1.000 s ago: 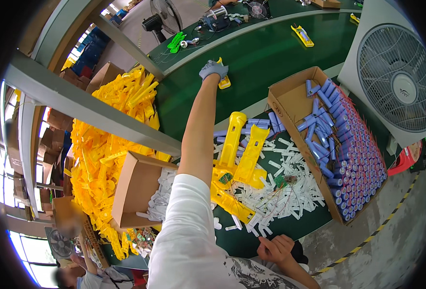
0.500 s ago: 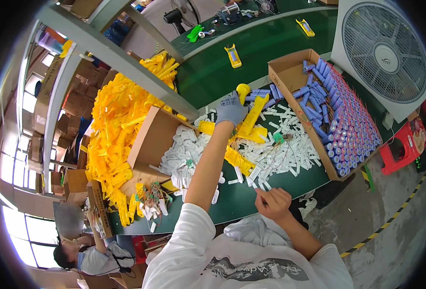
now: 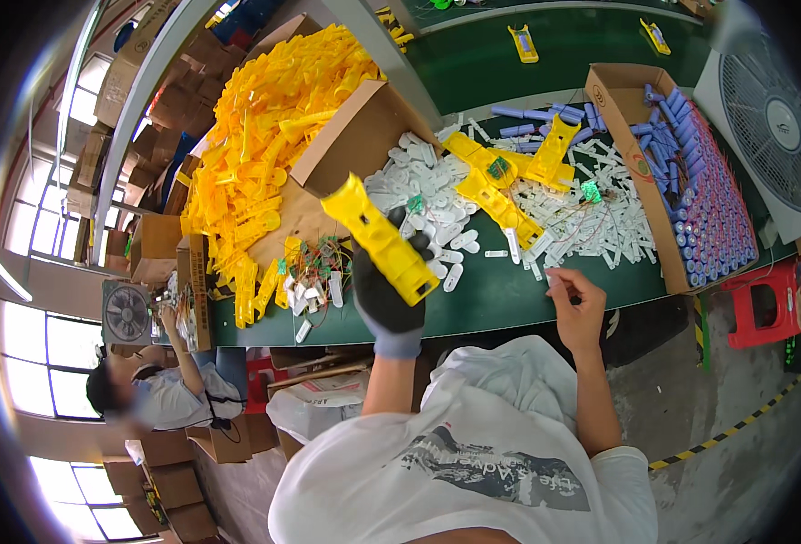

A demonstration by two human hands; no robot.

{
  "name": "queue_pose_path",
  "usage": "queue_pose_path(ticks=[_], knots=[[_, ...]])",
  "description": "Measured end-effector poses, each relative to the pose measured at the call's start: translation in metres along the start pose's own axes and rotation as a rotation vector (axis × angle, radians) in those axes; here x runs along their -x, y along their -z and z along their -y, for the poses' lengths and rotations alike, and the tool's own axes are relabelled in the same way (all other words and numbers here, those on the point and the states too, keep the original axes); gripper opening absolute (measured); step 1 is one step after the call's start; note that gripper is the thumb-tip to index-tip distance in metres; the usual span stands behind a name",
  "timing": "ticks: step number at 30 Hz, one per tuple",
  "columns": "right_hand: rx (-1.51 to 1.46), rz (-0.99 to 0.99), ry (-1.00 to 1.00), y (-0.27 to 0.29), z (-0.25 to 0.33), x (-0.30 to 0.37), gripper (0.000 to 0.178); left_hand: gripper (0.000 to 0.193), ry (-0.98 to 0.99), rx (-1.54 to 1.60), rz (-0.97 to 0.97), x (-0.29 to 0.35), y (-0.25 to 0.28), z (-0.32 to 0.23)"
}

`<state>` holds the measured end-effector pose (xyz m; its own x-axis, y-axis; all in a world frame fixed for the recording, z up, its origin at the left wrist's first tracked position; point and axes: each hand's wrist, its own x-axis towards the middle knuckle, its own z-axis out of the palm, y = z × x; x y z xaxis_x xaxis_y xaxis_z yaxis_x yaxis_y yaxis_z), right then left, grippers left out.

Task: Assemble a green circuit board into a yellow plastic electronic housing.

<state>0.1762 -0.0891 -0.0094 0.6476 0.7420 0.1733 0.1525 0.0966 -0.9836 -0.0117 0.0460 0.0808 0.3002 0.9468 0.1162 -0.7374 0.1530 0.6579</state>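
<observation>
My left hand [image 3: 385, 313], in a grey glove with a dark palm, is turned palm up over the table's front edge and grips a yellow plastic housing [image 3: 384, 243]. The long shell lies slanted across the fingers, its moulded side facing up. To the right, my bare right hand [image 3: 578, 308] hovers at the table edge. Its thumb and forefinger are drawn together with the other fingers curled; whether anything small is between them cannot be made out. Between and beyond the hands lie more yellow housings [image 3: 500, 207], one with a green circuit board [image 3: 498, 169] on it.
White plastic pieces [image 3: 423, 181] are heaped mid-table. A large pile of yellow housings [image 3: 265, 127] fills the left, beside a cardboard box [image 3: 364, 136]. At right stand a carton [image 3: 645, 190] of blue battery cells and a fan [image 3: 772, 118]. Another person [image 3: 183, 394] sits at far left.
My left hand has come back from the far side of the table toward me, now with a yellow housing in it. My right hand stays near the edge. The view has shifted.
</observation>
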Motion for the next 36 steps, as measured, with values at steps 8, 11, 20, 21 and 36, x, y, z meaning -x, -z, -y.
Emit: queue_pose_path(ticks=[8, 11, 20, 21, 36], knots=[[0.483, 0.456, 0.325, -0.102, 0.05, -0.035, 0.025, 0.045, 0.075, 0.2, -0.361, 0.071, 0.076, -0.029], [0.739, 0.453, 0.691, -0.15, 0.049, -0.053, 0.034, 0.043, 0.114, 0.318, -0.503, 0.086, 0.085, -0.028], [0.787, 0.761, 1.261, -0.211, 0.044, -0.078, 0.008, 0.039, 0.137, 0.023, -0.511, 0.072, 0.102, -0.035], [0.669, 0.727, 1.176, -0.205, 0.048, -0.082, 0.01, 0.04, 0.119, -0.086, -0.54, 0.069, 0.101, -0.035], [0.323, 0.331, 0.437, -0.099, 0.077, -0.016, 0.005, 0.049, -0.272, -0.368, -0.314, 0.017, 0.033, 0.004]])
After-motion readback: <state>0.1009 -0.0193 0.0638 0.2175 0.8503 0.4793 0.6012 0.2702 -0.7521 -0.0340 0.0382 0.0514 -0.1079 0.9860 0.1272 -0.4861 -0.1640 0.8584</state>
